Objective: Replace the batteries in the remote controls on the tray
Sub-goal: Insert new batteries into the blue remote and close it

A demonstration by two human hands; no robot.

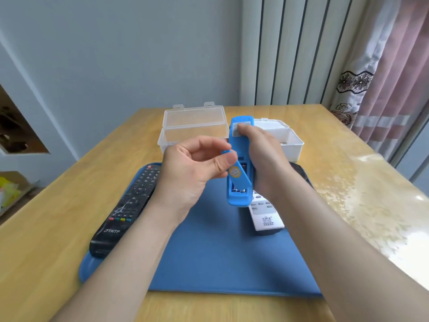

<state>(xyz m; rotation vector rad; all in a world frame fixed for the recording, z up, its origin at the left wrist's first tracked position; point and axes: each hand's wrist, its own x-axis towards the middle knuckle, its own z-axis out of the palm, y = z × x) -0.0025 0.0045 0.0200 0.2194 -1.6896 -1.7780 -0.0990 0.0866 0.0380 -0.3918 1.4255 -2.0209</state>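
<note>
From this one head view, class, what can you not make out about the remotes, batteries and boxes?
Head view only:
Batteries, inside the blue remote: mostly hidden by the cover pinched in the left hand; type unreadable.
White remote: top half hidden behind the right hand and blue remote.
White box: contents blocked by the right hand.
Blue remote's buttons: facing away.

glossy wooden table (pixel 69 205), clear plastic box (pixel 195 126), matt blue tray (pixel 220 263).
</note>
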